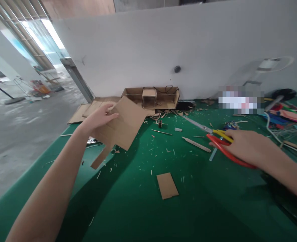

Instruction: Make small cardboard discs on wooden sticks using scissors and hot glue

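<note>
My left hand [98, 118] holds a brown cardboard sheet [124, 126] by its upper left edge, lifted above the green table [138, 208]; a narrow strip hangs from the sheet's lower left. My right hand [246, 145] grips red-and-yellow-handled scissors [215, 136], whose blades point left and away, low over the table. A small cut cardboard rectangle [167, 185] lies flat on the table between my arms.
An open cardboard box [150, 95] with a small cardboard cube inside stands at the white wall. Wooden sticks [196, 144], scraps and shavings litter the table's middle. Coloured paper and wires [286, 117] pile up at the far right. The table's left edge drops to a concrete floor.
</note>
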`<action>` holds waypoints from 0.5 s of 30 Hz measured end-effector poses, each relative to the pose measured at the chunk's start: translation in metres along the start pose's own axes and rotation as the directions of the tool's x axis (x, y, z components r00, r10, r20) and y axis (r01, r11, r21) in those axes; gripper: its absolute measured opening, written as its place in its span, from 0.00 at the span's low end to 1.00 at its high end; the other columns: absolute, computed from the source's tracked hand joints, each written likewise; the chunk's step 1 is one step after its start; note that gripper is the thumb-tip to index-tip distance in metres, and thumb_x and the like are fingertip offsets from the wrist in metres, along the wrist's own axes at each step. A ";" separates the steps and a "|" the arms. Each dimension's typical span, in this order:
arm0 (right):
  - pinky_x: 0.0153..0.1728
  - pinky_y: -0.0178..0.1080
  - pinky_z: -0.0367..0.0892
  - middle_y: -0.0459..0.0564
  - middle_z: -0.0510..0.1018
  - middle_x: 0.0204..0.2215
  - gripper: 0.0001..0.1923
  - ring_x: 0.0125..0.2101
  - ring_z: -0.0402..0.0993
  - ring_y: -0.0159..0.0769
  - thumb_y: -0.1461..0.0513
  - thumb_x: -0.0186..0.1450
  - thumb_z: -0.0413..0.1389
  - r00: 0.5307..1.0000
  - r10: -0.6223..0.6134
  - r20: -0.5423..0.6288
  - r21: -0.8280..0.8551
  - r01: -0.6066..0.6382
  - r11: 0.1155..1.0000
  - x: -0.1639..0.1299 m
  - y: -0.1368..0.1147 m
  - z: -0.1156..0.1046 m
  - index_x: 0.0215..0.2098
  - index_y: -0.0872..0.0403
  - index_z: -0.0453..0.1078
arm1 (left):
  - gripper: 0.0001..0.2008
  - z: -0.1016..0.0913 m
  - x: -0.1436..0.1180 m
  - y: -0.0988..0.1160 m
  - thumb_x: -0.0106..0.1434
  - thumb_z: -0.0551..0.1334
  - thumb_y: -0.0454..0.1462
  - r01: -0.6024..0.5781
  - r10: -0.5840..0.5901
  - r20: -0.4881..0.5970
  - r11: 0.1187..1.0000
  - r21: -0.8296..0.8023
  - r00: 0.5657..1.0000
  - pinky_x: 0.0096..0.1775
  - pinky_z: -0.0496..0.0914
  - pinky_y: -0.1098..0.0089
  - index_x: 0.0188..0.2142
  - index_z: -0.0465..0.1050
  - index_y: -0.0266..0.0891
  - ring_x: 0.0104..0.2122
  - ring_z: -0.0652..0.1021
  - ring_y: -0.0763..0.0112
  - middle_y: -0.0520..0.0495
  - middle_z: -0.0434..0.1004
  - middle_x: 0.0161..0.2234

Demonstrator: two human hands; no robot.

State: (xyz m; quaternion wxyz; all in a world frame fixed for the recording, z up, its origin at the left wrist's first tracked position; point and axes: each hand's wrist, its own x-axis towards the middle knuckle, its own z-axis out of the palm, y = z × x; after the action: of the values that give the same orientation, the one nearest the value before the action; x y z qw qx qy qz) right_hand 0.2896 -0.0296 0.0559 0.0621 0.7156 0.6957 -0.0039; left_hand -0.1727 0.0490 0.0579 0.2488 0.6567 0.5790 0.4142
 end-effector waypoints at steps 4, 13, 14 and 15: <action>0.24 0.42 0.58 0.64 0.75 0.29 0.23 0.24 0.70 0.45 0.47 0.61 0.44 0.997 0.065 -0.034 -0.027 -0.066 0.997 0.025 0.014 -0.003 0.33 0.57 0.69 | 0.25 -0.015 -0.006 0.023 0.50 0.68 0.43 -0.138 0.159 -0.027 0.919 0.369 0.987 0.53 0.58 0.51 0.48 0.70 0.40 0.51 0.66 0.49 0.44 0.72 0.44; 0.23 0.39 0.56 0.64 0.74 0.26 0.25 0.23 0.69 0.38 0.49 0.63 0.43 1.000 -0.015 -0.002 -0.044 0.015 0.999 0.068 -0.007 -0.008 0.29 0.61 0.70 | 0.18 0.092 -0.123 0.123 0.58 0.57 0.29 -0.733 0.378 0.824 0.677 0.065 0.422 0.45 0.66 0.65 0.46 0.70 0.48 0.49 0.71 0.62 0.49 0.73 0.49; 0.23 0.39 0.56 0.64 0.74 0.27 0.25 0.24 0.70 0.39 0.50 0.63 0.43 0.999 -0.041 -0.005 -0.057 0.040 0.998 0.071 -0.011 -0.008 0.30 0.62 0.70 | 0.18 0.105 -0.131 0.119 0.57 0.58 0.30 -0.777 0.405 0.827 0.626 0.061 0.391 0.46 0.65 0.65 0.46 0.70 0.47 0.51 0.70 0.61 0.47 0.72 0.49; 0.24 0.39 0.57 0.64 0.74 0.27 0.24 0.26 0.71 0.40 0.51 0.64 0.43 0.998 -0.061 -0.015 -0.073 0.060 0.996 0.074 -0.014 -0.007 0.31 0.63 0.71 | 0.18 0.114 -0.136 0.113 0.57 0.58 0.30 -0.806 0.415 0.832 0.588 0.062 0.367 0.46 0.65 0.64 0.47 0.69 0.47 0.51 0.69 0.61 0.47 0.72 0.49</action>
State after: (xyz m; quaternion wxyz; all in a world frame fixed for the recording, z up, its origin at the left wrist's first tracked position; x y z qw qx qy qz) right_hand 0.2779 0.0452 0.0550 0.0821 0.6916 0.7171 0.0256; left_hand -0.0130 -0.0886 0.0531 0.1173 0.9722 0.2020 0.0166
